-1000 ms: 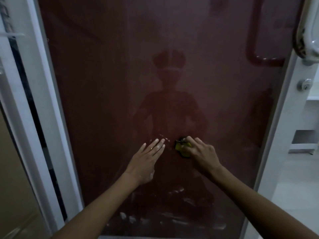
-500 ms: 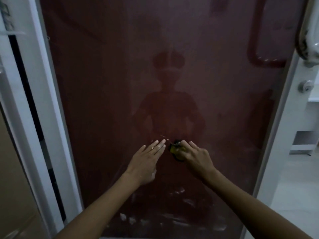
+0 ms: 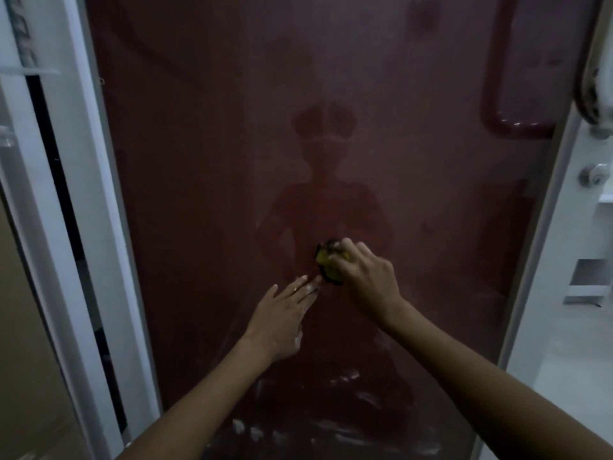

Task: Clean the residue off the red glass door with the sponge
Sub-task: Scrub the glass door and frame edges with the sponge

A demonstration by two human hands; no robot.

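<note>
The red glass door (image 3: 205, 180) fills the middle of the view, hazy, with a dim reflection of a person in it. My right hand (image 3: 368, 280) presses a yellow sponge with a dark scouring side (image 3: 326, 263) against the glass at mid height. My left hand (image 3: 282, 318) lies flat on the glass just below and left of the sponge, fingers together and stretched, fingertips almost touching it. White foamy residue streaks (image 3: 345, 376) sit lower on the pane, with more blobs near the bottom edge.
A white door frame (image 3: 89, 207) runs down the left with a dark gap beside it. On the right is the white door stile (image 3: 544, 227) with a round lock (image 3: 595, 175) and a handle (image 3: 597, 94) above. Pale floor and a white unit lie further right.
My right hand has slid the sponge up the glass by a small amount. My left hand stays flat in about the same place. The view has shifted slightly.
</note>
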